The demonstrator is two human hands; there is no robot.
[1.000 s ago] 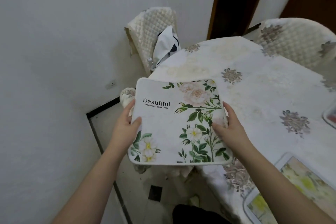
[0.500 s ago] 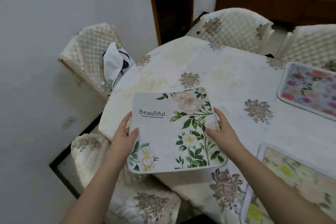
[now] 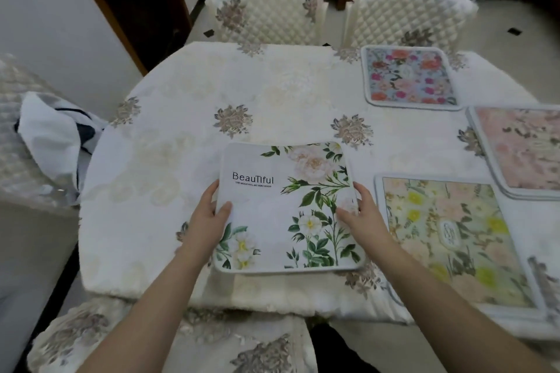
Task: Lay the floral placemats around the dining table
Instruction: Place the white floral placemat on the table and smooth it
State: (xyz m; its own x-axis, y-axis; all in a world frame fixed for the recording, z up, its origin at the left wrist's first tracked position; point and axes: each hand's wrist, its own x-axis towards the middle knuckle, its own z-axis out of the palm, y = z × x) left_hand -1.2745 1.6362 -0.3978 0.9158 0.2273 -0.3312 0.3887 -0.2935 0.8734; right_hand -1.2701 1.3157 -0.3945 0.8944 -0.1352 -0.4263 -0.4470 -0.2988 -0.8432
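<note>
Mat: white placemat (image 3: 288, 206) over the near edge of the surface (image 3: 188, 130), beside a yellow mat (image 3: 454, 236).
Grip: left hand (image 3: 206, 221) and right hand (image 3: 363, 218) pinch its side edges, thumbs on top.
Handling: looks light, thin, slightly floppy; best held by both sides.

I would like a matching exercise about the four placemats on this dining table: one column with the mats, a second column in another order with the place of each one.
Mats:
1. white placemat with "Beautiful" text
2. yellow-flowered placemat
3. red and pink flowered placemat
4. pale pink placemat

Places:
A. far side of the table, before the right-hand quilted chair
B. held at its side edges by the left hand and right hand
C. right edge of the view, partly cut off
D. near edge, just right of the held mat

Pairs: 1-B, 2-D, 3-A, 4-C
</note>
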